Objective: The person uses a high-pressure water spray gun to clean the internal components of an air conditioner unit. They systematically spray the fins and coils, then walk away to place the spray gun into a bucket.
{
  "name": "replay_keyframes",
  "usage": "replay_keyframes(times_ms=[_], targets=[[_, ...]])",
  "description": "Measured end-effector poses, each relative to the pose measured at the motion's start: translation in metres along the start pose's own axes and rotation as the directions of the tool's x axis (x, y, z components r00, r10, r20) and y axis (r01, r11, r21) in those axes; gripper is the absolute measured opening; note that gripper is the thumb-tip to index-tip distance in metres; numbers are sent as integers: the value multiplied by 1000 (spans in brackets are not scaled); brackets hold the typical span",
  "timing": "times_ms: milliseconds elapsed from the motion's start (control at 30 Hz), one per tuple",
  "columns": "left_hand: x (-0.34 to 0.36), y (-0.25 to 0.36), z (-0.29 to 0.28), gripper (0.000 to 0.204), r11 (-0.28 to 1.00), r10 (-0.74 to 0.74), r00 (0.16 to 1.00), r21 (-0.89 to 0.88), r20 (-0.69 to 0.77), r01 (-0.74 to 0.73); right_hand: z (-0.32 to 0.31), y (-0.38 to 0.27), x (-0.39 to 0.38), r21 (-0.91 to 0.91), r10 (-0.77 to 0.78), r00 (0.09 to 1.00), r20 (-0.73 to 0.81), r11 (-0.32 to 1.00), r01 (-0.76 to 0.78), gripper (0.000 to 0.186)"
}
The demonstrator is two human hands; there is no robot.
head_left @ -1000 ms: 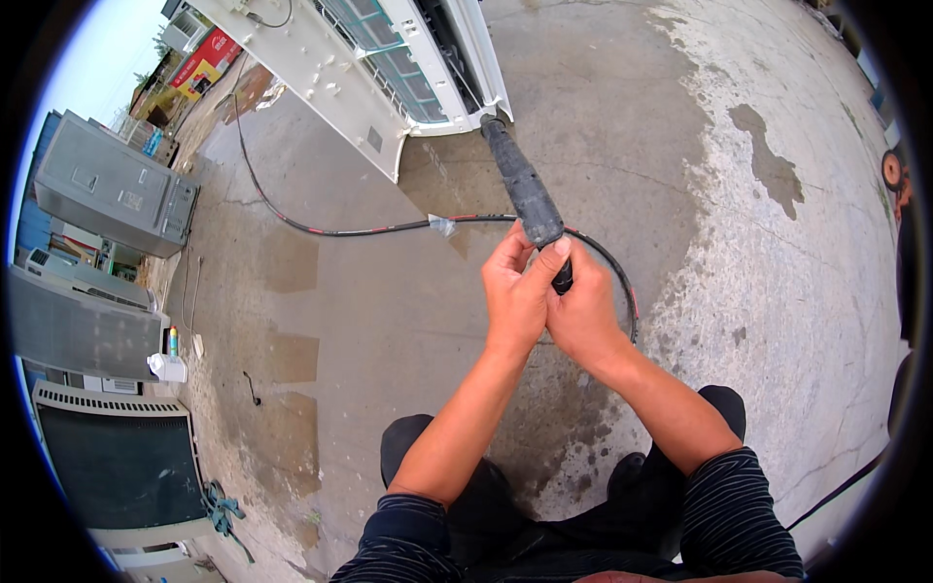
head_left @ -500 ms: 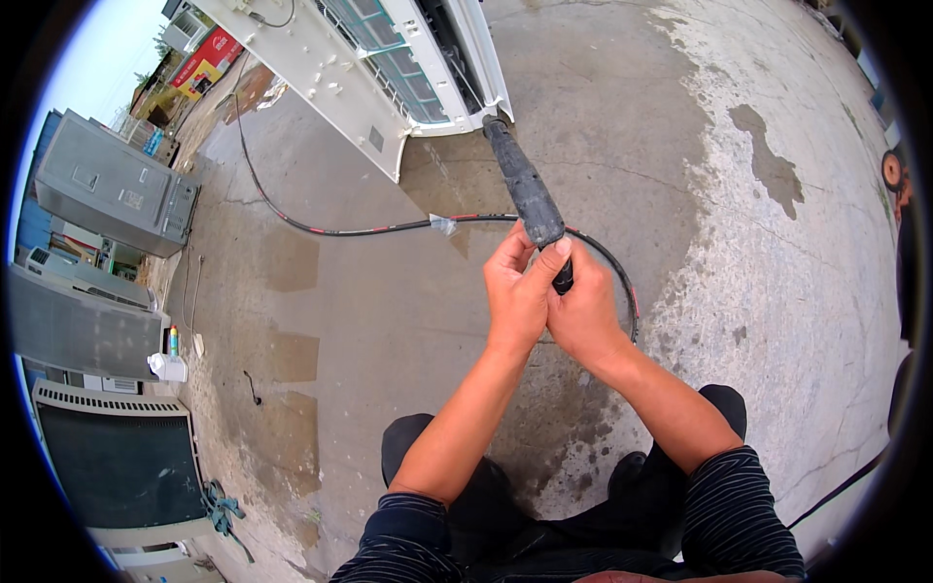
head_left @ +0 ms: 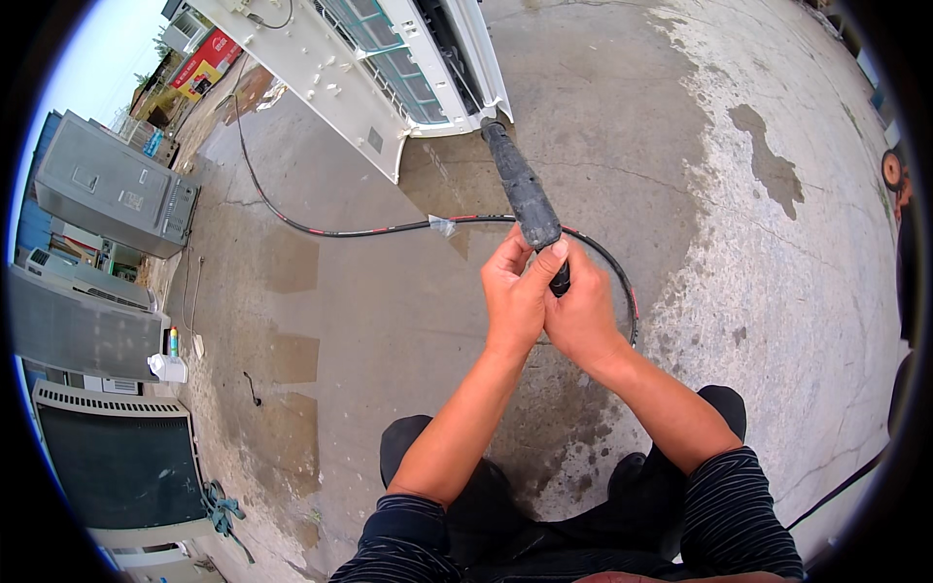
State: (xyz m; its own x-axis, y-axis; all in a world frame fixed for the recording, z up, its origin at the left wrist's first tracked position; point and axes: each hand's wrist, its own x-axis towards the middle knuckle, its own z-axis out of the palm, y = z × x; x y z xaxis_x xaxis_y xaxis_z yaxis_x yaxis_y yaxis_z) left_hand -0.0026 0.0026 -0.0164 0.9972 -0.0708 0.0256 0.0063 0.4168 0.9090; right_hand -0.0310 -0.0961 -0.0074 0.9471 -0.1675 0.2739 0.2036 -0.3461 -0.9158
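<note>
A long dark spray wand (head_left: 522, 189) with a black handle is held between my left hand (head_left: 515, 296) and my right hand (head_left: 583, 306), both closed around its lower end. Its far end reaches the bottom edge of an opened white air-conditioner unit (head_left: 442, 126), whose green-framed mesh filters (head_left: 408, 87) show beside a dark vertical slot. A wide white panel (head_left: 321, 83) hangs out to the left of the unit. A black hose with red markings (head_left: 360, 232) curves over the wet concrete beyond my hands and round to the right.
Old grey appliances (head_left: 117, 175) line the left side, with a dark-fronted panel (head_left: 117, 466) lower down and a small white container (head_left: 167, 367). Wet patches cover the concrete (head_left: 369, 311). An orange-wheeled object (head_left: 891, 171) stands at the far right. My legs and feet are at the bottom.
The wand and my hands have shifted very slightly to the left. My grip looks the same, and the unit and hose stay put.
</note>
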Motion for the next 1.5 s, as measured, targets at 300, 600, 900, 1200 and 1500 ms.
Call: replay_keyframes(times_ms=[300,600,900,1200,1500], targets=[[-2,0,2,20,1000,-8,1000,29,0,8,0,2,0,-2,-3,1000,9,1000,4,52],[-2,3,0,21,995,36,999,96,17,-38,0,2,-1,-2,-8,999,33,1000,8,64],[-3,-4,-12,23,997,15,1000,75,14,-16,1,8,-3,-18,-57,998,30,998,58,68],[-4,0,-10,26,992,16,1000,124,-13,-14,-5,15,-12,63,-167,985,40,984,165,64],[-9,-3,-7,30,990,17,1000,143,-20,-14,-3,18,-14,33,-192,981,-20,981,193,59]])
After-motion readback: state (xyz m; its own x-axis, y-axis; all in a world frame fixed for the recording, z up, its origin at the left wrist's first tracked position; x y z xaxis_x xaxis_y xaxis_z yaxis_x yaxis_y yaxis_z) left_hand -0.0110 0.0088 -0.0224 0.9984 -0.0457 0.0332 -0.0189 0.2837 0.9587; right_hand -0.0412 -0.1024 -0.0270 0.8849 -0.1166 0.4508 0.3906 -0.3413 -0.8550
